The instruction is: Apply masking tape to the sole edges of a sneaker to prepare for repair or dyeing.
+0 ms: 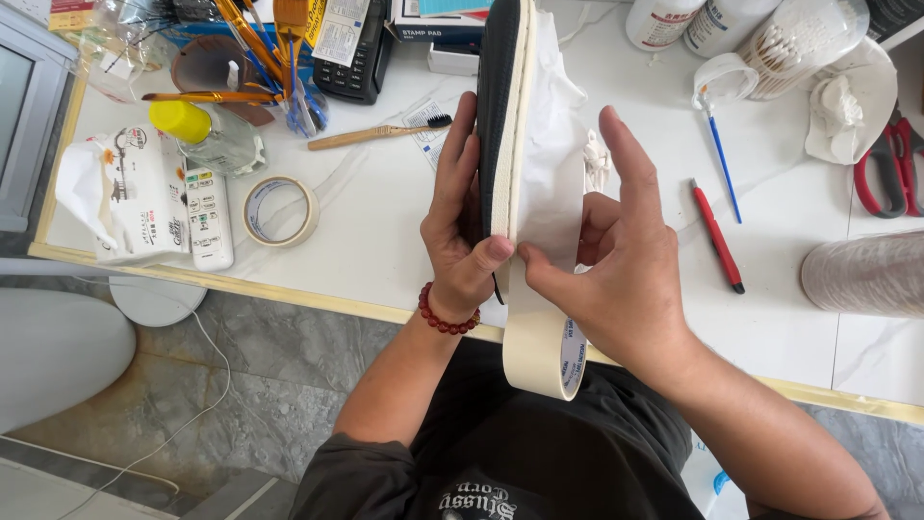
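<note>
Left hand (460,226) gripping upright shoe (500,106), right hand (616,260) pressing masking tape (539,347)

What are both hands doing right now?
Left hand: closed around the dark shoe, thumb pressing the tape down.
Right hand: pinching the masking tape against the shoe's sole, other fingers spread.

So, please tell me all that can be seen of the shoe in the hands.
The shoe is dark, with a cream sole edge. It stands on its side above the white table, running away from the person. White paper fills or wraps it on the right. The left hand grips its near end; the right hand presses cream masking tape onto the sole.
</note>
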